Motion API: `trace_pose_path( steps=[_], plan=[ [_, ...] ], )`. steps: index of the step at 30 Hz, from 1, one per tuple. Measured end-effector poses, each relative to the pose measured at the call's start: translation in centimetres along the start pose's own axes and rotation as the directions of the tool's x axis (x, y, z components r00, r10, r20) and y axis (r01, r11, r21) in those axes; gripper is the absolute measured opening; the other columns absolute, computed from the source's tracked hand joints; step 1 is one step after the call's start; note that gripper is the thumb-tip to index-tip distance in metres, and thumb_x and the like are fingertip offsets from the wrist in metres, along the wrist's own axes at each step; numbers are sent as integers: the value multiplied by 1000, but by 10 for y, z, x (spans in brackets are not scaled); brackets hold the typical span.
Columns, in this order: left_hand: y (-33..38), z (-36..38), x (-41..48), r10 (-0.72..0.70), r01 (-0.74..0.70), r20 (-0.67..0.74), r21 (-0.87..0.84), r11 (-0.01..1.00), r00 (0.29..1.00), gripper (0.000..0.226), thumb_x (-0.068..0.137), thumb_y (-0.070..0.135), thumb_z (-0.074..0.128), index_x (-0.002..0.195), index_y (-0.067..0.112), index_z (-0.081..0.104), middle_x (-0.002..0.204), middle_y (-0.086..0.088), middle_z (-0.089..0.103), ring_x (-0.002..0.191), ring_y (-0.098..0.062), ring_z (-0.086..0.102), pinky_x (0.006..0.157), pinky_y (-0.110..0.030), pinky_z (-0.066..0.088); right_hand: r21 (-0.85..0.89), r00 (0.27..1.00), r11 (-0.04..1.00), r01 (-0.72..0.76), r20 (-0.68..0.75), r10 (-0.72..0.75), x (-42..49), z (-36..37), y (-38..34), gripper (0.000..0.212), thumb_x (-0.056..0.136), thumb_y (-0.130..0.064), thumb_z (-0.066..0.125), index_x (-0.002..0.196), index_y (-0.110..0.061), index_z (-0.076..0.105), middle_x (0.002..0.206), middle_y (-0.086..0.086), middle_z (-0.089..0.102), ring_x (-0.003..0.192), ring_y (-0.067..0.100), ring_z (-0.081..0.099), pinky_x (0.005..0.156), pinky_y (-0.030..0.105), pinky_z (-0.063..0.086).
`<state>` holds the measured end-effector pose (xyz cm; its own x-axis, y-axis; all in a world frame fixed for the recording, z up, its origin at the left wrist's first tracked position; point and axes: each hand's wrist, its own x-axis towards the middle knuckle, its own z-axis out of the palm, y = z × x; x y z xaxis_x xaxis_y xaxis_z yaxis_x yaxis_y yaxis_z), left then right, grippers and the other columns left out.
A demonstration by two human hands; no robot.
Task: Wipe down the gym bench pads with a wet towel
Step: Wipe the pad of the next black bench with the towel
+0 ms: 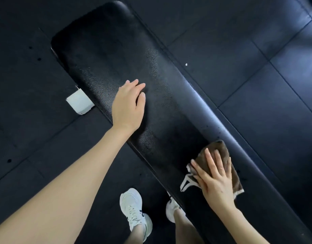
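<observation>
Hands come after the long black textured vinyl bench (127,71), which runs diagonally across the dark rubber floor tiles (257,50). On its nearer stretch lies the folded brown cloth towel with white edging (220,166), pressed flat under the right hand (216,180), fingers spread wide over it rather than gripping. Farther up, the left hand (128,104) rests flat and empty on the pad. A loose white-edged corner trails beside the towel; in a stroke it could bunch or slip from under the flat palm. Leaning weight on the left hand could slide on a wet patch.
</observation>
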<state>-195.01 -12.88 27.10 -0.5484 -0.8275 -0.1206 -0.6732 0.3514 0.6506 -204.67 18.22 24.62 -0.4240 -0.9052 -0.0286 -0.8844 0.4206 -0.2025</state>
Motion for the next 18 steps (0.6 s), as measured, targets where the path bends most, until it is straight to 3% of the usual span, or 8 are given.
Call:
trace_pose_path(
  steps=[3,7,10,12,15,18],
  plan=[
    [0,20,6,95,-95,9,181,979,995,42,96,24,33,130,11,54,142,-13,45,137,-33,33,115,-46,17,34,998,999,-40,-48,41,74,6,-6,37,99,-46,33,131,-36,49,148,12,39,137,41,29,105,69,21],
    [-13,35,9,205,-187,0,410,893,979,41,96,22,35,132,10,50,142,-16,44,133,-38,36,111,-52,23,67,986,997,-46,-160,56,202,13,-7,41,94,-45,41,126,-30,60,145,17,44,134,45,36,103,67,30],
    [-10,38,9,225,-194,-11,464,864,974,40,94,21,39,131,11,51,141,-17,46,131,-38,39,110,-54,24,87,992,996,12,-124,-1,198,9,6,41,94,-42,41,130,-30,57,149,16,38,137,42,31,112,54,23],
    [-6,33,19,169,-138,-15,507,851,985,42,94,24,38,133,12,49,143,-17,43,133,-37,37,111,-57,19,74,995,996,40,-89,-34,143,3,23,39,96,-40,43,133,-32,52,152,14,33,140,40,27,114,51,17],
    [-6,23,40,-68,126,-129,522,844,989,47,97,30,31,140,13,38,150,-17,31,140,-35,26,112,-61,11,57,999,998,-31,-13,32,79,-6,37,37,99,-39,37,135,-34,47,152,13,31,142,41,23,108,62,25],
    [-8,25,48,-154,227,-181,512,828,971,51,97,32,28,143,9,33,151,-16,30,140,-34,24,111,-63,13,73,997,995,-69,-17,70,119,-4,29,37,100,-40,35,130,-30,53,150,15,34,140,42,24,106,64,28]
  ],
)
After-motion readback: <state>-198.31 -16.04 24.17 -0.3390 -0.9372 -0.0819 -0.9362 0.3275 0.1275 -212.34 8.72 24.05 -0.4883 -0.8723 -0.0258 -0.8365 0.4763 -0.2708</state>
